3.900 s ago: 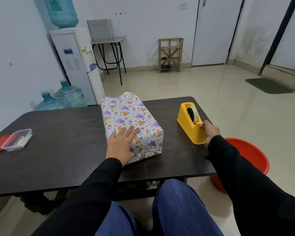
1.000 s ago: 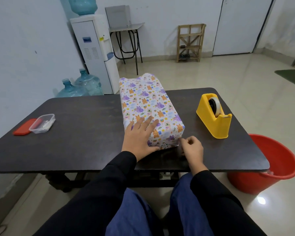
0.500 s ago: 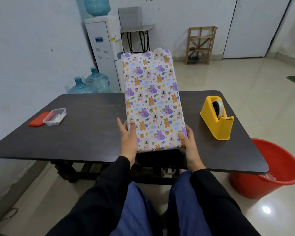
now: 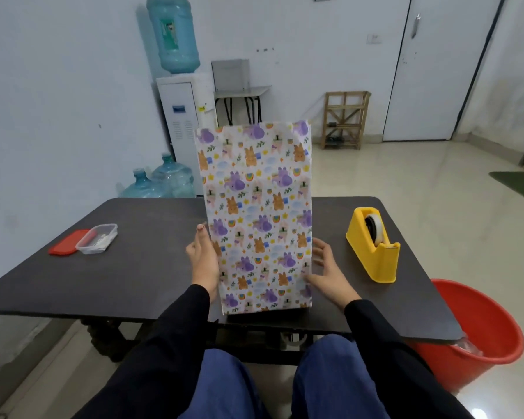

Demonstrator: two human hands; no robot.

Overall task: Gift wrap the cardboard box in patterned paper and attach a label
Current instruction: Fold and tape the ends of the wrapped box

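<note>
Wrapped box [image 4: 257,219] standing upright on one end at the near edge of the table [image 4: 133,267], between both hands. Left hand [image 4: 203,261], fingers straight, lies flat against its left side; right hand [image 4: 330,273], fingers spread and relaxed, sits at its lower right edge. Yellow tape dispenser [image 4: 372,249] stands to the right, apart from the box.

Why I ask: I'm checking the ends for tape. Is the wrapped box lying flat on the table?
No, the wrapped box stands on end on the table between the left hand and right hand.
</note>
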